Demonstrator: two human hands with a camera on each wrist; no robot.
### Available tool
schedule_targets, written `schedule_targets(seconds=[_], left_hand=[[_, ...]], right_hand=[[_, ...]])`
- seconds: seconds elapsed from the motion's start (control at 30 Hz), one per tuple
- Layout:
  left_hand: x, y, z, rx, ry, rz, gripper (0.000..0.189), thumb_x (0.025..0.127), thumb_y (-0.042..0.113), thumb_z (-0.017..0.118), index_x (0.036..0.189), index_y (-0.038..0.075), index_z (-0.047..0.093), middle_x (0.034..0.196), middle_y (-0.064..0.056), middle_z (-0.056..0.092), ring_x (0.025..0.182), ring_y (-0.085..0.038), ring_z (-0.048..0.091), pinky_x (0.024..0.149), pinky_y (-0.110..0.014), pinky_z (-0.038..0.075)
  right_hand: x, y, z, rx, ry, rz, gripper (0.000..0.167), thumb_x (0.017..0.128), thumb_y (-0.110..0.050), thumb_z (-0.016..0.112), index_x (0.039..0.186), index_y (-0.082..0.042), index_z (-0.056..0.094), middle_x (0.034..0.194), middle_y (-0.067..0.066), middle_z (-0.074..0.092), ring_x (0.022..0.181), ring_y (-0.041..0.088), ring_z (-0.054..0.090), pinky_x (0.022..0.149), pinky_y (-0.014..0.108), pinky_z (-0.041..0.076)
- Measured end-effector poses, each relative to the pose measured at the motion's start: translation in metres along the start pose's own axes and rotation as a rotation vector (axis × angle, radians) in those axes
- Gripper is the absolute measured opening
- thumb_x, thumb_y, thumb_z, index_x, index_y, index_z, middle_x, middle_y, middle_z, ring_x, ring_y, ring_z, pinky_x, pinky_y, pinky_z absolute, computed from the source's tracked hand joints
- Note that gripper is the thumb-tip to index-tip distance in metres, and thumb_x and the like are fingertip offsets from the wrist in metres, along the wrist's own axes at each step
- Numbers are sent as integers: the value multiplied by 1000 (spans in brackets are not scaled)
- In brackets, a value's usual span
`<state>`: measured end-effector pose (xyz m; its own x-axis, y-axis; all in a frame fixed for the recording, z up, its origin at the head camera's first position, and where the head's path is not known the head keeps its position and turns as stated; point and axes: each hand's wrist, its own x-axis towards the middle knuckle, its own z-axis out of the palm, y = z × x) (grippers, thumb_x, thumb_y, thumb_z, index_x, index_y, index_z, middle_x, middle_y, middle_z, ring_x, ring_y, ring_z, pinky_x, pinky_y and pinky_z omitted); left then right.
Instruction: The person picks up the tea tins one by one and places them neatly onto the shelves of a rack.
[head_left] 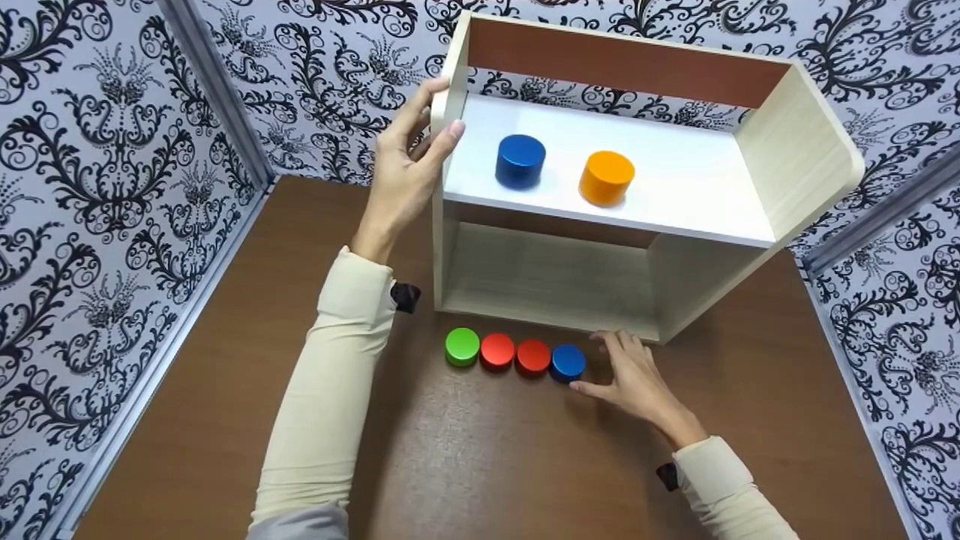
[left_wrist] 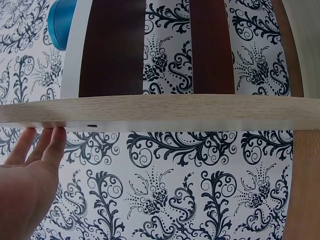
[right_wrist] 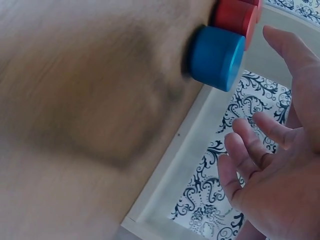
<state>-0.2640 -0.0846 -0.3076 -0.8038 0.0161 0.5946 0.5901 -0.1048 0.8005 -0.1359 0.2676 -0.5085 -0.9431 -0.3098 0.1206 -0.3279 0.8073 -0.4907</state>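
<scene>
My left hand [head_left: 405,165] grips the upper left side panel of a small two-tier wooden shelf unit [head_left: 806,150], thumb at its front edge. In the left wrist view, its fingers [left_wrist: 52,145] touch the panel's outer face. On the brown table, a row of small cylinders stands before the unit: green [head_left: 462,347], two red [head_left: 497,352] [head_left: 533,358] and blue [head_left: 568,363]. Beside that blue cylinder [right_wrist: 215,57] is my right hand [head_left: 634,379], thumb and fingers spread apart and holding nothing.
On the white upper shelf [head_left: 690,180] stand another blue cylinder [head_left: 520,161] and an orange one [head_left: 607,178]. The lower compartment [head_left: 551,270] faces the row. Patterned walls [head_left: 120,150] border the brown table [head_left: 480,465] at left, back and right.
</scene>
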Motion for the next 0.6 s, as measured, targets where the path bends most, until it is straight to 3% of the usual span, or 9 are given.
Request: schedule_targets(seconds=[0.3, 0.6], left_hand=[[0, -1, 0, -5, -5, 19, 44, 101, 10, 63, 144, 6, 53, 134, -21, 57, 112, -29, 61, 97, -46, 54], [0, -3, 0, 7, 1, 38, 44, 100, 10, 64, 143, 6, 54, 124, -18, 62, 104, -28, 61, 91, -49, 54]], right_hand=[[1, 5, 11, 5, -7, 27, 79, 75, -44, 90, 133, -4, 52, 124, 15, 55, 119, 38, 50, 99, 68, 36], [2, 10, 25, 7, -41, 63, 80, 76, -46, 89, 132, -2, 53, 119, 17, 56, 117, 39, 51, 102, 69, 36]])
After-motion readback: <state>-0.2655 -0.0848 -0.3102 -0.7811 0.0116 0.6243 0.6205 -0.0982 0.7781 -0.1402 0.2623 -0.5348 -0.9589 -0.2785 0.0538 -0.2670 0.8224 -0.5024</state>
